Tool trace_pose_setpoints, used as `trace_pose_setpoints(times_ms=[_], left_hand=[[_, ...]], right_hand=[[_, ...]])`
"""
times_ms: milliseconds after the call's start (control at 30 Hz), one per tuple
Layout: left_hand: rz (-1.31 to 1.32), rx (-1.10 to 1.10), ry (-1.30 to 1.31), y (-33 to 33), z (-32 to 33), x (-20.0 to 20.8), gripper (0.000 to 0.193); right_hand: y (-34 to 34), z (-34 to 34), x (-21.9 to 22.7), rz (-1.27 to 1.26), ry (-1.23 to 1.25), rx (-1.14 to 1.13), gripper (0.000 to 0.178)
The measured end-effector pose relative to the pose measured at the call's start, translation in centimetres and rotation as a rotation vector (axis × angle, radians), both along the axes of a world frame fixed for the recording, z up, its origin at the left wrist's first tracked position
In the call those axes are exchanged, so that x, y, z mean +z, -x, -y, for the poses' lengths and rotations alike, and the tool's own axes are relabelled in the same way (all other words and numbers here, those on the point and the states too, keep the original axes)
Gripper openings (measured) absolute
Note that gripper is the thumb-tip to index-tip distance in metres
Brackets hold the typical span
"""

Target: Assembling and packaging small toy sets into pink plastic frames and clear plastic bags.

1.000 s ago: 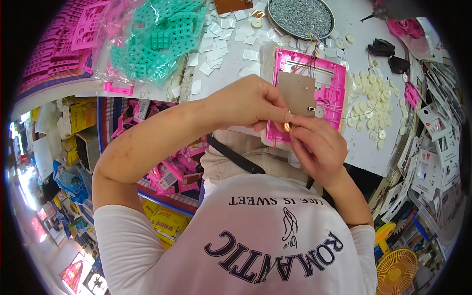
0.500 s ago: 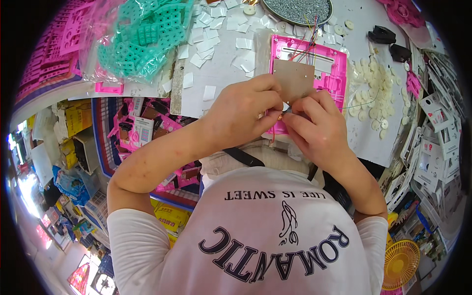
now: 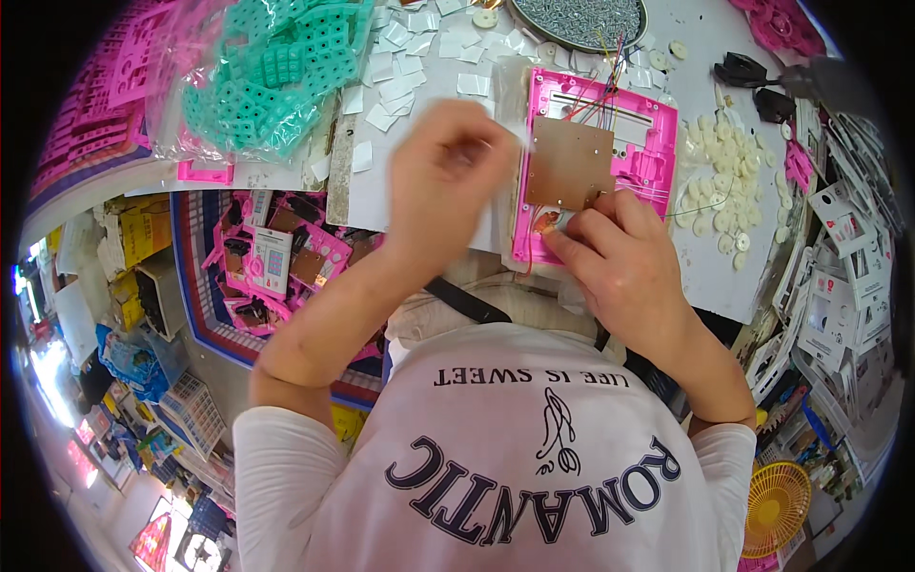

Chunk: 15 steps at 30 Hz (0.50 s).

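A pink plastic casing (image 3: 664, 143) lies on the worktable in front of me, with a brown circuit board (image 3: 570, 162) in it. Thin coloured wires (image 3: 610, 84) rise from the casing's far end. My right hand (image 3: 624, 250) rests over the near part of the casing, below the board. Its fingers are bent, with the thumb beside a small coppery piece (image 3: 546, 221); whatever they pinch is hidden. Left of the casing, my left hand (image 3: 448, 176) hangs in the air, curled and smeared by motion, so its grip is unclear.
White square pieces (image 3: 474, 84) are scattered on the table's left. A round dish of screws (image 3: 581, 21) stands at the back, pale discs (image 3: 720, 181) lie right. A bag of green parts (image 3: 276, 76) sits far left, above a crate (image 3: 205, 286) of pink parts. A dark tool (image 3: 839, 91) shows upper right.
My left hand has left the casing and moved up and left. The right hand stays, more of the board's near edge showing. A dark tool has appeared at the upper right.
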State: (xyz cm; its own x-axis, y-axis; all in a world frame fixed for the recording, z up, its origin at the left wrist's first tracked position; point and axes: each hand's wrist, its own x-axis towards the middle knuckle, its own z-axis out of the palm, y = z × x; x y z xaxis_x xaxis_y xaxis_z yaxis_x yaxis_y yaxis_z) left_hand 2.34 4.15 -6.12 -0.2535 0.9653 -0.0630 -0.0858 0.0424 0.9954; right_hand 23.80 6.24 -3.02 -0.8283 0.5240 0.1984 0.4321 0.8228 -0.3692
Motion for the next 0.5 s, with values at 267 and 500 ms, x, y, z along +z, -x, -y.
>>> trace_pose_setpoints(times_ms=[267,500], left_hand=[[-0.789,-0.397,-0.009,-0.5,7.7,-0.2,0.026],[-0.343,-0.396,0.074,0.6,6.5,2.0,0.008]], right_hand=[[-0.9,0.4,-0.9,-0.107,0.037,-0.079,0.038],[-0.8,0.3,-0.3,-0.011,0.054,-0.049,0.049]])
